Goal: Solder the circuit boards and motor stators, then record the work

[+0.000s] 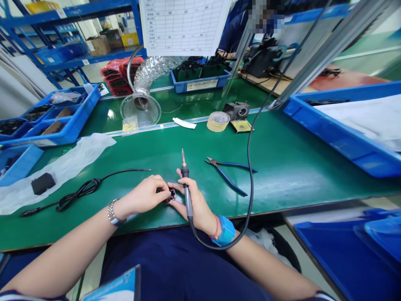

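My right hand [199, 207] holds a soldering iron [187, 188] between its fingers, tip pointing up and away from me. Its thumb and a fingertip also steady a small round part with copper-coloured windings [171, 195]. From the other side, my left hand [147, 193] is closed in a pinch at that part, which the fingers partly cover. Blue-handled cutting pliers [227, 171] lie spread to the right of the iron. Left of my left hand lies a coiled black cable [79, 193], and beyond it a black square piece [43, 183] on white sheeting [72, 161].
A fume funnel [140, 110] on a foil duct stands at the back. Beside it are a tape roll [218, 121] and a soldering iron holder [237, 112]. Blue bins [73, 125] flank the left, a blue tray [344, 138] the right. The iron's cord [250, 167] loops past my right arm.
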`<act>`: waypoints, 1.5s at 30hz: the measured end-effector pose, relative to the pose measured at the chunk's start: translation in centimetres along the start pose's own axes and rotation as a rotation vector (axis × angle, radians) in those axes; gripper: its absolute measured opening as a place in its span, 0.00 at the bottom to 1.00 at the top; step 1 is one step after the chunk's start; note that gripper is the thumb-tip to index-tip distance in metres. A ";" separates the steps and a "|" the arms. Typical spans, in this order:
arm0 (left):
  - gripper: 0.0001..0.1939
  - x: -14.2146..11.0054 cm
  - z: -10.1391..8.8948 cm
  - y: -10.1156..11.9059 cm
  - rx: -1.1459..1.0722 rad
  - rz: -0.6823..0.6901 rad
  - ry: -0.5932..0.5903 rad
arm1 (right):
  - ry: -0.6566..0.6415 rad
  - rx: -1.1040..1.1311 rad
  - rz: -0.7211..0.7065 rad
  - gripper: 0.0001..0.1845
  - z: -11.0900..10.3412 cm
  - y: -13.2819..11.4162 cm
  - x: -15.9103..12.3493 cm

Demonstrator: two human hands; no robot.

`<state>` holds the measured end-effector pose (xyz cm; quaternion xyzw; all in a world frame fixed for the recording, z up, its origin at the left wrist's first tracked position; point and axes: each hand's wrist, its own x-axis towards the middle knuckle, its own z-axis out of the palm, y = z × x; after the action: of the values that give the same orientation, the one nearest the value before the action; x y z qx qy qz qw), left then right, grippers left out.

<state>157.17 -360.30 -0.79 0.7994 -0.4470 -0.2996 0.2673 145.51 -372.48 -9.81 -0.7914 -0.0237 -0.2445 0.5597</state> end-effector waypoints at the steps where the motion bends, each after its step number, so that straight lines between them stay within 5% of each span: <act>1: 0.09 0.1 -0.2 -0.1 -0.061 -0.019 -0.032 | -0.001 -0.005 -0.001 0.27 0.0 0.1 0.0; 9: 0.09 0.6 -0.8 -1.3 -0.250 0.063 -0.118 | -0.011 -0.064 0.018 0.27 -0.2 0.5 -0.2; 14: 0.10 1.6 -3.9 -6.6 0.266 0.008 0.253 | -0.046 -0.039 0.063 0.26 -0.3 0.6 -0.2; 18: 0.05 2.0 -4.4 -10.8 0.354 -0.023 0.296 | -0.057 -0.060 0.070 0.26 -0.2 0.7 -0.4; 22: 0.05 1.7 -3.9 -11.6 0.303 0.029 0.330 | -0.068 -0.081 0.056 0.27 -0.8 0.2 -0.1; 26: 0.11 2.6 -6.7 -10.8 0.186 0.064 0.462 | 0.089 -0.140 -0.058 0.20 -2.7 -0.5 1.6; 32: 0.18 7.6 -17.4 -9.0 -0.127 -0.040 0.911 | 0.433 -0.233 -0.125 0.03 -4.8 0.3 3.9; 37: 0.29 11.6 -24.5 -5.0 -0.451 0.053 1.005 | 0.429 -0.244 -0.164 0.08 -5.1 1.2 3.9; 41: 0.32 14.0 -26.3 -0.9 -0.885 0.214 0.952 | 0.472 -0.241 -0.092 0.06 -5.1 1.3 3.6; 45: 0.09 13.7 -22.9 2.8 -0.936 0.366 0.693 | 0.536 -0.335 -0.152 0.09 -5.8 1.3 3.8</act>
<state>177.80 -369.89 13.37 0.5583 -0.2850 -0.1356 0.7673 147.14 -379.07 -7.95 -0.7759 0.1059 -0.4857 0.3883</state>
